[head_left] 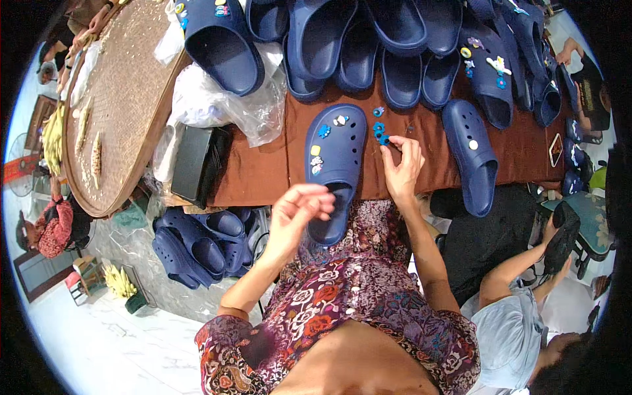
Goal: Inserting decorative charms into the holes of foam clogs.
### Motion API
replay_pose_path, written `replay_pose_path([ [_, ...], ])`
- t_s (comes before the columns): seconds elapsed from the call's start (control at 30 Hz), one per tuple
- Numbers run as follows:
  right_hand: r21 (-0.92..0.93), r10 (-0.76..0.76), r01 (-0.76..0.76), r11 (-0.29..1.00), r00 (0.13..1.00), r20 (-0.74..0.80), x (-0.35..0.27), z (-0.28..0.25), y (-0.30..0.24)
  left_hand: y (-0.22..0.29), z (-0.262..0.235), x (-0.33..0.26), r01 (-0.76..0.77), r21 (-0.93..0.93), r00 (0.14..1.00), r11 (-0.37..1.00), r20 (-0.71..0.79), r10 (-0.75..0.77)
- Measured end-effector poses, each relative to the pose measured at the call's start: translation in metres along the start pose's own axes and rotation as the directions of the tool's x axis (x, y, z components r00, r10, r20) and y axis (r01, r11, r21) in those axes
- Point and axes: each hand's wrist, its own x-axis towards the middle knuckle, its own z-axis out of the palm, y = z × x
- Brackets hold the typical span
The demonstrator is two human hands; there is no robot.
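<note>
A navy clog [337,155] lies on the brown cloth before me, its toe pointing away and its heel reaching past the table edge. Several charms, white, blue and yellow, sit along the left side of its upper. My left hand [299,214] is over the clog's heel opening, fingers loosely bent and apart, with nothing seen in them. To the right of the clog, my right hand [404,170] pinches a blue flower-shaped shoe charm [384,139] at the cloth. More small blue charms [378,126] lie just beyond the fingertips.
Another navy clog [471,158] with one pale charm lies to the right. Many navy clogs [401,72] crowd the far side. At left are a black box [201,164], plastic bags [247,105] and a round woven tray [125,99]. Someone in light blue [507,336] sits at right.
</note>
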Motion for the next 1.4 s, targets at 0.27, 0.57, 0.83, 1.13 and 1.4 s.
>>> replay_pose_path([
  [0.27, -0.073, 0.008, -0.006, 0.997, 0.999, 0.035, 0.011, 0.006, -0.001, -0.009, -0.022, 0.061, -0.309, 0.558, 0.892, 0.770, -0.111, 0.439],
  [0.57, -0.030, -0.022, 0.023, 0.999, 0.999, 0.039, 0.012, -0.008, 0.005, -0.040, 0.000, 0.057, -0.235, 0.772, 0.905, 0.590, -0.049, 0.423],
  [0.83, 0.505, 0.201, -0.295, 0.811, 0.951, 0.233, 0.017, -0.013, -0.005, -0.036, -0.003, 0.066, -0.252, 0.787, 0.904, 0.563, -0.016, 0.427],
  [1.13, 0.645, 0.137, -0.368, 0.669, 0.915, 0.380, 0.041, 0.005, -0.027, -0.016, -0.007, 0.103, -0.315, 0.807, 0.889, 0.499, 0.067, 0.453],
  [1.4, 0.558, 0.083, -0.359, 0.748, 0.885, 0.458, 0.057, 0.010, -0.047, -0.018, -0.005, 0.116, -0.296, 0.835, 0.896, 0.464, 0.075, 0.438],
])
